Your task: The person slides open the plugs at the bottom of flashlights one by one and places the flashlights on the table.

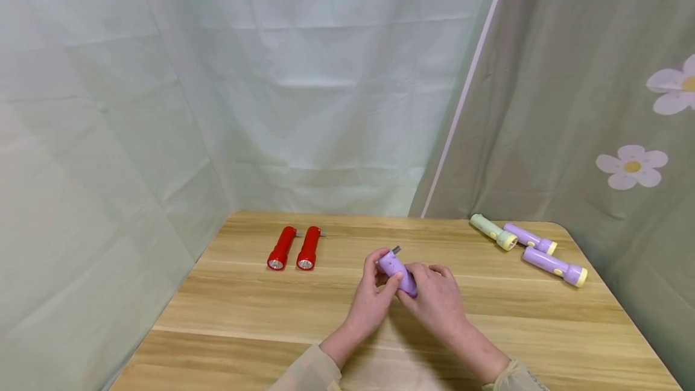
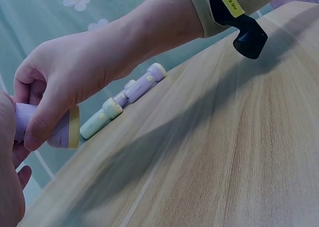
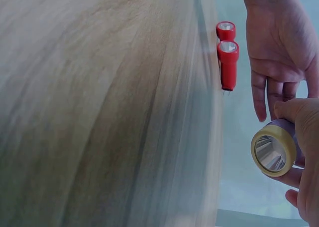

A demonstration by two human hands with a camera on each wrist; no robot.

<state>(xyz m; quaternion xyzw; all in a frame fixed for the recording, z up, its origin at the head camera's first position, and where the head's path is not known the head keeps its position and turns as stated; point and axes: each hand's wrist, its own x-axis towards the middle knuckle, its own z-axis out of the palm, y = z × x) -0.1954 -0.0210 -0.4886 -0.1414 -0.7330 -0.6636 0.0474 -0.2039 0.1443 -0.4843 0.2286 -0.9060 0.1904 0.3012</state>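
A purple flashlight (image 1: 395, 267) is held above the middle of the table by both hands. The left hand (image 1: 372, 295) pinches its tail end between thumb and fingers, and a short metal plug (image 1: 396, 250) sticks out there. Around the head end, the right hand (image 1: 437, 301) has its fingers and thumb curled. In the right wrist view the pale yellow rim and shiny lens (image 3: 270, 153) of this flashlight face the camera. The left wrist view shows the yellow rim (image 2: 74, 127) beyond the right thumb; part of the body is hidden by the hands.
Two red flashlights, one left (image 1: 282, 248) and one right (image 1: 309, 248), lie side by side at the back left, plugs out. At the back right lie a green flashlight (image 1: 493, 232) and two purple ones, farther (image 1: 529, 238) and nearer (image 1: 554, 266). Curtains (image 1: 347, 107) surround the wooden table (image 1: 244, 318).
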